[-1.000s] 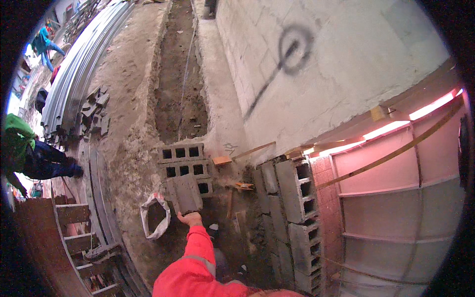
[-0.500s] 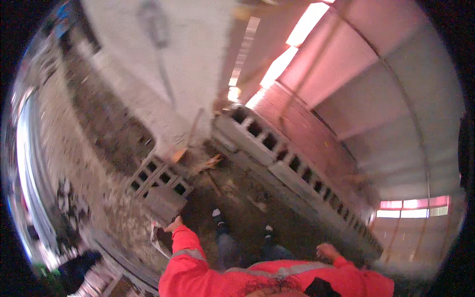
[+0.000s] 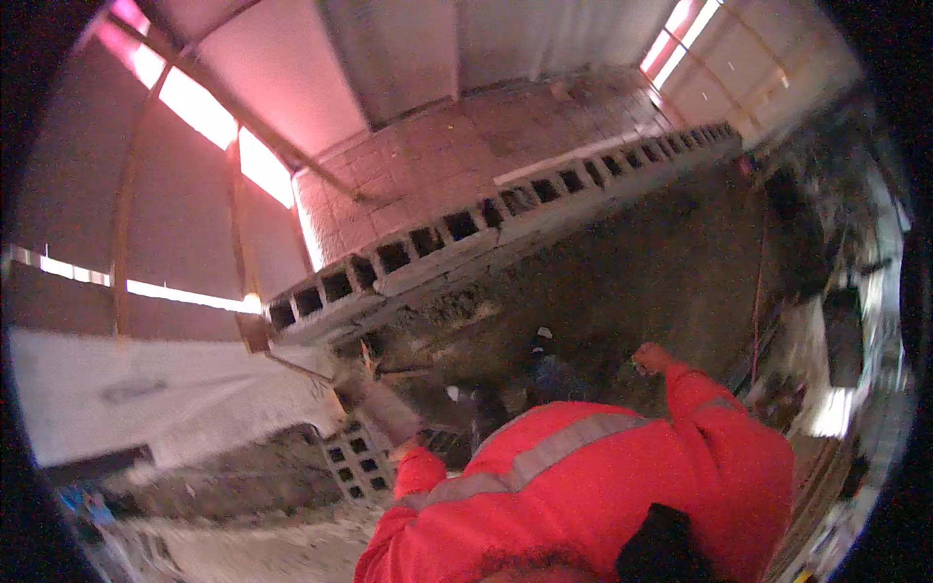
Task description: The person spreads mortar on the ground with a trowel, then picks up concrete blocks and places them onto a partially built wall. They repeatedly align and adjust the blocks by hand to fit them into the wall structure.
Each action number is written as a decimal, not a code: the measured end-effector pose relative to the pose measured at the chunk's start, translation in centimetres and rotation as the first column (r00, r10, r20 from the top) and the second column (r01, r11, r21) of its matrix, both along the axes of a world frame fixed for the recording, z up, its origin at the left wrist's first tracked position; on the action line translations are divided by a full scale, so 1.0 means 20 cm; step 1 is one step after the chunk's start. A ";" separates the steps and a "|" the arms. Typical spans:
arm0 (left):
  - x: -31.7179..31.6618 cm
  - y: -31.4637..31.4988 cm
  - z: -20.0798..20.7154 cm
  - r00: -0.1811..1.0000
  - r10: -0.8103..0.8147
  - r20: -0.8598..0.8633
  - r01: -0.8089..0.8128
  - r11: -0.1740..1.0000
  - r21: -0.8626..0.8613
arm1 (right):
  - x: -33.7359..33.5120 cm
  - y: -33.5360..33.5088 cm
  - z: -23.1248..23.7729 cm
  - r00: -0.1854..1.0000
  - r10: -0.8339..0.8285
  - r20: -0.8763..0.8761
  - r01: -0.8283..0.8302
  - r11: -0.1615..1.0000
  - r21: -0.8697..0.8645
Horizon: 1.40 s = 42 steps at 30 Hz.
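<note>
My left hand (image 3: 408, 447) is closed at the near edge of a grey concrete block (image 3: 391, 410) and appears to grip it; the fingers are partly hidden by the sleeve and blur. Right beside that block stand stacked hollow concrete blocks (image 3: 358, 464) with their square holes showing. My right hand (image 3: 653, 360) is held out over the dark ground, away from the blocks, its fingers curled. Whether something small sits in that hand I cannot make out.
A long low wall of hollow blocks (image 3: 457, 228) crosses in front of me, open cells upward. Behind it lies a paved floor (image 3: 408, 155). Pale concrete (image 3: 87, 398) is at the left, and clutter with a taut reddish line (image 3: 760, 291) at the right.
My view has swung to the right, so the block wall now runs across in front. My left hand stays at the grey block; my right arm is raised farther forward.
</note>
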State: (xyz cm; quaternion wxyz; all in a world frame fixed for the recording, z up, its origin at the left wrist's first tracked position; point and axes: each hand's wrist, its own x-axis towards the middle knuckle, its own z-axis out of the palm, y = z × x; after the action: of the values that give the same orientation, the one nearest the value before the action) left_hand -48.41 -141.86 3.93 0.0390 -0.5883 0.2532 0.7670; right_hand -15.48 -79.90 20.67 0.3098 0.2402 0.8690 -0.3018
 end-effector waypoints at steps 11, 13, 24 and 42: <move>-0.28 1.39 0.22 -0.004 -0.911 -0.413 0.951 0.124 -0.284 | 0.40 0.12 -0.46 0.421 -0.900 0.113 0.830 0.332 -0.449; -0.15 1.82 0.25 -0.350 -0.886 -0.303 0.916 -0.257 -0.309 | 0.75 0.07 -0.61 0.616 -0.773 -0.154 0.710 0.629 -0.317; 0.35 3.41 0.42 -0.799 0.280 0.533 -0.533 -0.740 -0.410 | 1.54 -0.36 -0.70 0.119 -0.993 0.026 0.945 0.105 -0.309; 0.88 5.47 0.76 -0.388 0.657 0.646 -0.918 -0.213 -0.335 | 1.01 -0.25 -0.76 -0.493 -0.837 0.239 0.760 -0.548 -0.351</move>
State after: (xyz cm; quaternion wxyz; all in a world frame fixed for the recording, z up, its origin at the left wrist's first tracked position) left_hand -30.76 -32.46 19.19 -0.3613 -0.7589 -0.4696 0.2703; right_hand 4.72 -84.94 5.44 -0.1552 0.7676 0.1706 -0.5980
